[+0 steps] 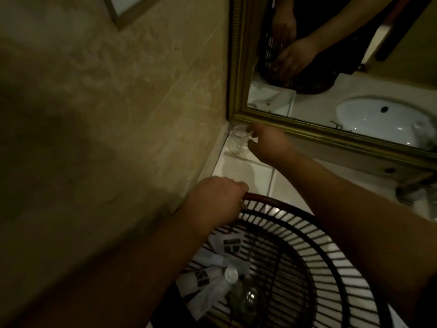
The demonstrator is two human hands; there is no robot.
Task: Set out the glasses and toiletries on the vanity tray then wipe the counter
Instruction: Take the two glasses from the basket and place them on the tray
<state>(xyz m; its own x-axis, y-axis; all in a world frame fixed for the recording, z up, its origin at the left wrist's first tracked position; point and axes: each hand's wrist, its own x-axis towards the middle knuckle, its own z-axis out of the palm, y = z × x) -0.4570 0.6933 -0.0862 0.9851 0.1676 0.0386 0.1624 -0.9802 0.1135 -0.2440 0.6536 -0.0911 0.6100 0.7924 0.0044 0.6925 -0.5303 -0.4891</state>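
A clear drinking glass (238, 143) stands upright in the far corner where the beige wall meets the mirror, on a pale tray (238, 170). My right hand (267, 144) reaches across and grips the glass at its right side. My left hand (216, 200) holds the rim of a dark slatted basket (307, 235) at the bottom of view. Inside the basket lie several small toiletry bottles and sachets (212, 273) and another clear glass (248, 299).
A gold-framed mirror (307, 131) runs along the back and reflects my hands and the basket. A white sink (383, 119) shows in the reflection, and a metal tap (416, 192) sits at the right edge. The beige tiled wall (118, 114) closes off the left.
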